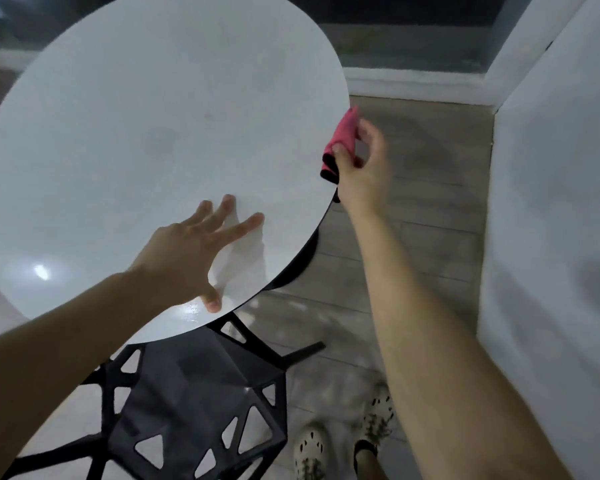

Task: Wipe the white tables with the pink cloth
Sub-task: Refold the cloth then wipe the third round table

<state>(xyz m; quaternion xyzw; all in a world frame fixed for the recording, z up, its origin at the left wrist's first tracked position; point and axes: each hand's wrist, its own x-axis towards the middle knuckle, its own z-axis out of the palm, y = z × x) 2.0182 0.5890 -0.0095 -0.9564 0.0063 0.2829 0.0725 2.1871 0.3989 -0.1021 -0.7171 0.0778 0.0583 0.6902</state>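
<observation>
A round white table [146, 140] fills the upper left of the view. My left hand [191, 251] lies on its near right part with fingers spread and straight. My right hand [362, 168] is just off the table's right edge and grips the pink cloth [342, 138], which is bunched against the rim. The cloth's lower end looks dark and hangs beside the edge.
A black chair [187, 403] with triangular cut-outs stands under the table's near edge. A white wall [555, 202] rises close on the right. Wood-look floor [413, 237] lies between the table and the wall, and my feet in patterned shoes [312, 452] show at the bottom.
</observation>
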